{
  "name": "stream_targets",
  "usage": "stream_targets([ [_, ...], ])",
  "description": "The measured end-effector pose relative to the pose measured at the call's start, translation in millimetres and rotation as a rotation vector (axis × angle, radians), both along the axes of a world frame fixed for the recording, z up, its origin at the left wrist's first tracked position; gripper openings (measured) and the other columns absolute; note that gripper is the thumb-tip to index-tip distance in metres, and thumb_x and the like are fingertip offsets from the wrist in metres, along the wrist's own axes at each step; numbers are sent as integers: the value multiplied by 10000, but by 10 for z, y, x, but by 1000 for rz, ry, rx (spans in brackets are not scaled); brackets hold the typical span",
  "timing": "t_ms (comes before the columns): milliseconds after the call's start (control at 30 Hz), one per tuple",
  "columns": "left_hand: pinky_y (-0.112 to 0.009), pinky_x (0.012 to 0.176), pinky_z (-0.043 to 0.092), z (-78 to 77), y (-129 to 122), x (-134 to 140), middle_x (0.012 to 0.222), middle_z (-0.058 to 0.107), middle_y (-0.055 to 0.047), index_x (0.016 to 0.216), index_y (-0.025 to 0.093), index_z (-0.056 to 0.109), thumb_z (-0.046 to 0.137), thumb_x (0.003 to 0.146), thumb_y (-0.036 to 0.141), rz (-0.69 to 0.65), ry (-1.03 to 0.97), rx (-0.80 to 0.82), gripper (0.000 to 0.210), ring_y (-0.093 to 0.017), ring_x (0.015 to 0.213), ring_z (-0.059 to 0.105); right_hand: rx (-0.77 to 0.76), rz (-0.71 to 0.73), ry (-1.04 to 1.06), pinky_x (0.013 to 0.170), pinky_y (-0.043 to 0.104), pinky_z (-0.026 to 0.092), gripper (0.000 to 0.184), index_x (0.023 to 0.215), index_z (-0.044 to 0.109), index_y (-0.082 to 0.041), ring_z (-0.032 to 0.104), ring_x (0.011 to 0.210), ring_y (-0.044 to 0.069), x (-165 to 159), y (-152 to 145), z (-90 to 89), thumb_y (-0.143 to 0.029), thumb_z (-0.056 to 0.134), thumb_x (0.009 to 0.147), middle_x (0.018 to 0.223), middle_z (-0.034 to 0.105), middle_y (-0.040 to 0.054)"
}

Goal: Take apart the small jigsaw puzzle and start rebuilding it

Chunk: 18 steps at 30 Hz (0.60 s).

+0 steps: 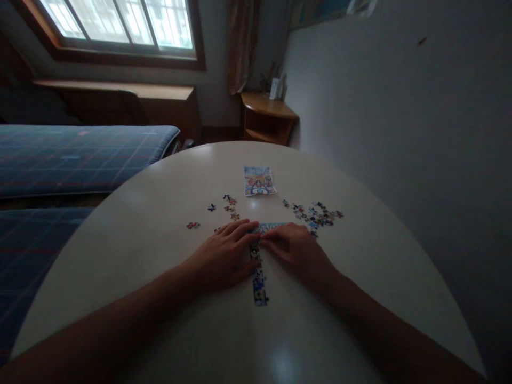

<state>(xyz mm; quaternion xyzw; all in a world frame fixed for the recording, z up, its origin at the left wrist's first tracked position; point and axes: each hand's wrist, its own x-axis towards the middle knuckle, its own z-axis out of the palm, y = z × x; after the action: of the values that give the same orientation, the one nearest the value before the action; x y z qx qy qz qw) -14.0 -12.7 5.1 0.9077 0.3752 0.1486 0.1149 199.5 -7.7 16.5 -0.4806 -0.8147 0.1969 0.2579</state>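
A partly joined jigsaw puzzle (pixel 259 288) lies on the white table, with a column running toward me and a pale blue top row (pixel 272 227) partly under my hands. My left hand (pixel 224 256) rests flat along the column's left side, fingers stretched out and tips on the upper left corner. My right hand (pixel 294 248) has thumb and forefinger pinched together at the inner corner where row and column meet. A puzzle piece seems to be between those fingertips, mostly hidden by them.
Loose puzzle pieces (pixel 320 216) form a pile at the right, and several more (pixel 230 200) lie scattered at the left. A printed picture sheet (pixel 259 181) lies beyond the puzzle. The round table (pixel 360 277) stands near a wall, with a plaid bed (pixel 80 160) at the left.
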Motion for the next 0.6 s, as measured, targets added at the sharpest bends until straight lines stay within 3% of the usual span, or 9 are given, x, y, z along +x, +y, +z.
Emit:
stream_targets([
  [267, -509, 1156, 350, 8, -4, -1, 1507, 436, -95, 1380, 219, 468, 573, 908, 361, -9, -10, 7, 504, -294, 1419, 344, 32, 2, -50, 852, 383, 436, 35, 885, 706, -217, 632, 901, 210, 15, -10, 30, -211, 675, 870, 891, 709, 35],
  [433, -505, 1154, 354, -10, -3, -2, 1510, 433, -84, 1380, 230, 462, 581, 900, 344, -10, -14, 14, 508, -286, 1417, 348, 52, 34, -128, 907, 418, 427, 246, 1035, 695, -237, 608, 1010, 241, 67, -50, 74, -207, 723, 793, 1027, 677, 54],
  [600, -511, 1152, 355, -18, -2, -3, 1499, 451, -91, 1357, 217, 481, 589, 900, 358, -13, -23, 20, 491, -290, 1416, 350, 36, -22, -130, 902, 413, 438, 131, 945, 695, -228, 604, 985, 241, 48, -56, 39, -249, 718, 818, 997, 666, 59],
])
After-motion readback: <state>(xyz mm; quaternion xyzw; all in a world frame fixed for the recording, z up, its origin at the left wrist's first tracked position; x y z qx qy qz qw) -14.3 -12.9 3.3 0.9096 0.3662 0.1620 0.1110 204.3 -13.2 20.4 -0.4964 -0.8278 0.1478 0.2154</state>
